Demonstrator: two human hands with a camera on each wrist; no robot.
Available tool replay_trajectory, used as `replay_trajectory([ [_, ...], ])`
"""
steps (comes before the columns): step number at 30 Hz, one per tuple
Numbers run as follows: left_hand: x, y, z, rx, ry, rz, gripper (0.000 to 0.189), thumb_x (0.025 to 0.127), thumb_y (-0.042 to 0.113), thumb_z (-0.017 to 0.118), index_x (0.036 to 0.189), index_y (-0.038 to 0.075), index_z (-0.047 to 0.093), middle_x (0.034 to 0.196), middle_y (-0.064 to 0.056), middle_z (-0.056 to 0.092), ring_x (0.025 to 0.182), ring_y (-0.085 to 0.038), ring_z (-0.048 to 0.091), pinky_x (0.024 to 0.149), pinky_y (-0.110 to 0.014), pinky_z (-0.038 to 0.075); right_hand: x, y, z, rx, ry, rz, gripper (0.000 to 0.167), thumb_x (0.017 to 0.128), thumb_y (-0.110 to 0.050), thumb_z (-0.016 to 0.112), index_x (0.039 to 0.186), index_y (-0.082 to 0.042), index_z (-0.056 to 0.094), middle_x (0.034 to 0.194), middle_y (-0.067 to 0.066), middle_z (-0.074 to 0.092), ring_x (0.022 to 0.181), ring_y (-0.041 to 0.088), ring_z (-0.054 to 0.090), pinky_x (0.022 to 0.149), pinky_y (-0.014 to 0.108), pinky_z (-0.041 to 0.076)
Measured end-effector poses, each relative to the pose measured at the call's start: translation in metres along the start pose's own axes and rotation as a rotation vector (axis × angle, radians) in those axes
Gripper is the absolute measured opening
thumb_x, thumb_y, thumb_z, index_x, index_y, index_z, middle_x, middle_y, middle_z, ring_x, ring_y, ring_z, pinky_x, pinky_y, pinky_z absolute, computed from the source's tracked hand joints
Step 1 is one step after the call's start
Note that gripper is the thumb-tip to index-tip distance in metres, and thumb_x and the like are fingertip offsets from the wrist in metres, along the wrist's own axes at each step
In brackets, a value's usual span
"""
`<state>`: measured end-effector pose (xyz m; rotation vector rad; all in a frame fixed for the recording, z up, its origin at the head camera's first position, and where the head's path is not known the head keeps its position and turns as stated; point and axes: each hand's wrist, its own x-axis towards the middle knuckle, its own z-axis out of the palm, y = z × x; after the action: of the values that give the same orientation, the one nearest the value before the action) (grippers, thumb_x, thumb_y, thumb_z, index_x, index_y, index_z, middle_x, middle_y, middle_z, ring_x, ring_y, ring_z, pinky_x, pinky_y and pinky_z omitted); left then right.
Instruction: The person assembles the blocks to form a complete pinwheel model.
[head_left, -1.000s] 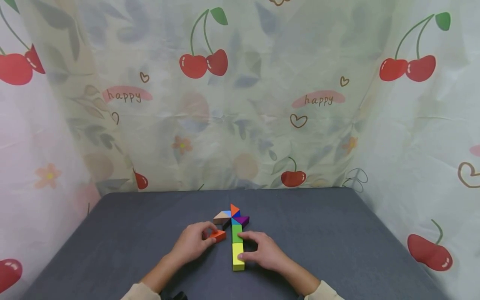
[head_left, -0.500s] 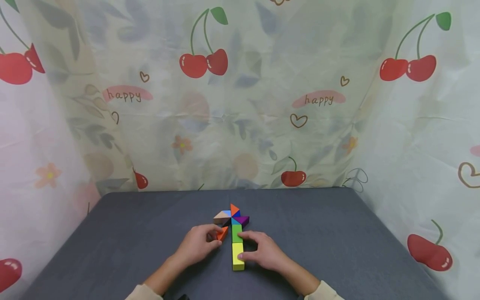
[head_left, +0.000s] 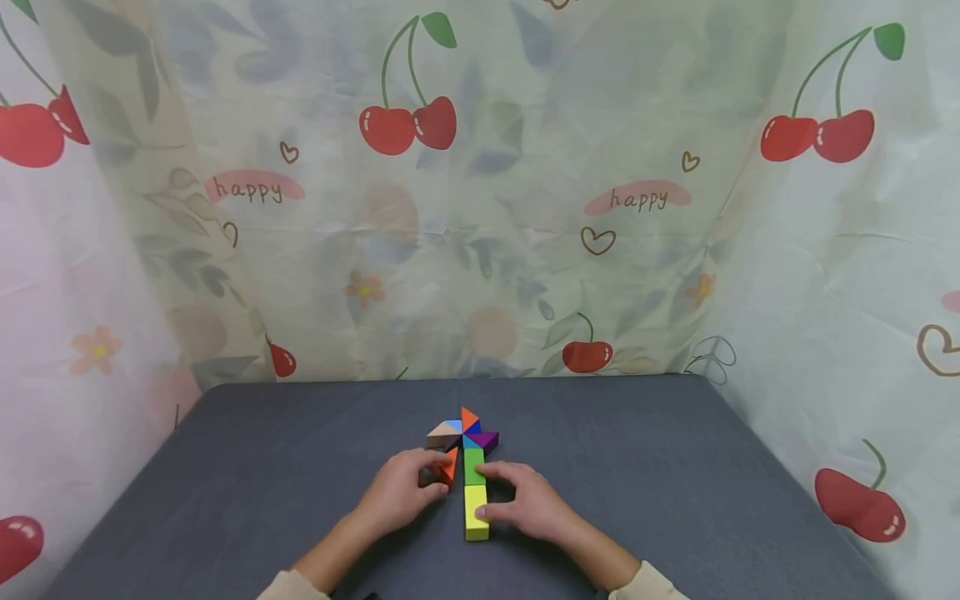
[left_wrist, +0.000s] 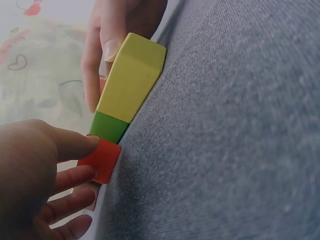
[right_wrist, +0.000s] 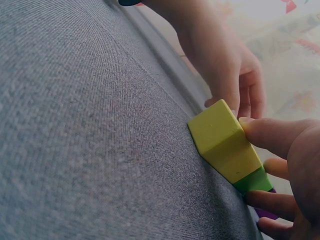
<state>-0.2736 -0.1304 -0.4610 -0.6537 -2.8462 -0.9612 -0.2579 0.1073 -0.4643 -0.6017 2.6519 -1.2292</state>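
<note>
In the head view my left hand (head_left: pixel 401 493) pinches an orange-red triangular block (head_left: pixel 450 467) between thumb and fingers, just left of a green block (head_left: pixel 473 458). The left wrist view shows the thumb on the top edge of this block (left_wrist: pixel 102 161). My right hand (head_left: pixel 531 502) rests against the right side of the column, thumb on the yellow block (head_left: pixel 476 500) and index finger on the green one. Green and yellow lie end to end. At the green block's far end sits a pinwheel of small blocks, among them an orange triangle (head_left: pixel 468 418), a purple block (head_left: pixel 485 441) and a beige block (head_left: pixel 442 437).
A dark grey cloth (head_left: pixel 645 450) covers the table. Behind it and at both sides hangs a pale curtain (head_left: pixel 480 200) printed with cherries. A black block beside the pinwheel is mostly hidden by the left hand's block.
My left hand has moved right and slightly away, turning the orange-red triangular block until its point faces the pinwheel, close to the green block. The right hand has stayed in place.
</note>
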Motion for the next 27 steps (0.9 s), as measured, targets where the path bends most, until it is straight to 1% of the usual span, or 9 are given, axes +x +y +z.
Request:
replay_trajectory([
  [7, 0.001, 0.002, 0.004, -0.019, 0.001, 0.007, 0.039, 0.083, 0.024, 0.079, 0.119, 0.016, 0.07, 0.094, 0.007, 0.061, 0.072, -0.011, 0.049, 0.063, -0.031, 0.04, 0.001, 0.002, 0.0, 0.011, -0.005, 0.018, 0.059, 0.08, -0.043, 0.078, 0.132, -0.021, 0.062, 0.133, -0.001, 0.058, 0.124, 0.029, 0.045, 0.101, 0.06, 0.033],
  [11, 0.001, 0.003, 0.007, -0.032, 0.019, 0.03, 0.04, 0.083, 0.024, 0.079, 0.12, 0.014, 0.07, 0.095, 0.007, 0.062, 0.07, -0.01, 0.049, 0.062, -0.029, 0.042, 0.001, 0.002, 0.0, 0.009, -0.008, 0.017, 0.059, 0.08, -0.043, 0.078, 0.133, -0.021, 0.061, 0.133, -0.001, 0.057, 0.124, 0.029, 0.045, 0.101, 0.06, 0.033],
  [18, 0.002, 0.006, 0.01, -0.042, 0.019, 0.012, 0.04, 0.083, 0.025, 0.078, 0.121, 0.016, 0.069, 0.096, 0.008, 0.062, 0.073, -0.009, 0.051, 0.065, -0.03, 0.044, 0.0, 0.002, 0.001, 0.002, 0.004, 0.002, 0.057, 0.08, -0.041, 0.079, 0.131, -0.021, 0.062, 0.132, 0.0, 0.058, 0.123, 0.031, 0.045, 0.099, 0.06, 0.034],
  [21, 0.002, 0.007, 0.01, -0.038, 0.027, 0.009, 0.039, 0.082, 0.025, 0.078, 0.12, 0.017, 0.069, 0.096, 0.008, 0.063, 0.075, -0.01, 0.051, 0.066, -0.031, 0.044, 0.0, 0.002, 0.001, 0.001, 0.008, 0.001, 0.057, 0.08, -0.041, 0.079, 0.131, -0.022, 0.063, 0.131, 0.0, 0.058, 0.123, 0.031, 0.045, 0.099, 0.06, 0.034],
  [27, 0.001, 0.007, 0.01, -0.047, 0.023, 0.006, 0.036, 0.082, 0.025, 0.078, 0.117, 0.019, 0.07, 0.096, 0.009, 0.064, 0.076, -0.012, 0.049, 0.067, -0.032, 0.042, 0.0, 0.001, 0.0, 0.008, 0.006, 0.001, 0.057, 0.08, -0.041, 0.079, 0.131, -0.021, 0.062, 0.132, 0.0, 0.058, 0.123, 0.031, 0.045, 0.099, 0.061, 0.033],
])
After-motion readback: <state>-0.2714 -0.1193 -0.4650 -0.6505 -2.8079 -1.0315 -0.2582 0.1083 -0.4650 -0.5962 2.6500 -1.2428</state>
